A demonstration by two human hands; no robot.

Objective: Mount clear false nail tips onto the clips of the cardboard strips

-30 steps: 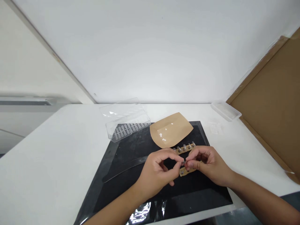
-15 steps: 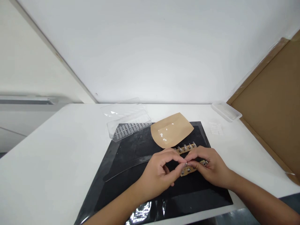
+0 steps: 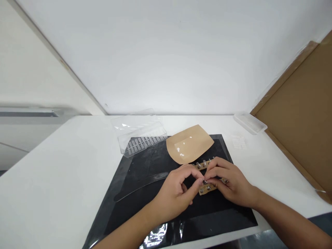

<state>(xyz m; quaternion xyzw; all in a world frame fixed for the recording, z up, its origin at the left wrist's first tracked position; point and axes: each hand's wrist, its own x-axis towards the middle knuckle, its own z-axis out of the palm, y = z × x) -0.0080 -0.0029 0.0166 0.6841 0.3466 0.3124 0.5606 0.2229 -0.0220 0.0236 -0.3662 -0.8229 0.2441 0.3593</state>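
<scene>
White wall and a white table (image 3: 64, 180) fill my screen, with a black mat (image 3: 228, 221) lying across the table's middle. Working left to right, I see a clear lid (image 3: 135, 121) at the back, then a clear plastic box (image 3: 142, 140) of small pale pieces overlapping the mat's top edge. A long clear plastic strip (image 3: 141, 186) lies curved on the mat, just beyond it the left hand (image 3: 173, 195), reaching in from the lower left. A tan card (image 3: 189, 143) sits behind the hands. Two tan strips lie on the mat, the upper tan strip (image 3: 204, 164) carrying small upright pegs and the lower tan strip (image 3: 209, 189) carrying round metal studs (from this feed I can't tell whether they join under the fingers). Both long axes run roughly left to right, rising slightly rightward. The hands are together, fingertips meeting over a metal stud (image 3: 204, 181) between the strips, apparently pinching it. The right hand (image 3: 230, 181) comes in from the lower right, lying closer to the strips' right ends, its fingers over them. Farther right are a white tray (image 3: 250, 122) and a cardboard panel (image 3: 298, 114).
</scene>
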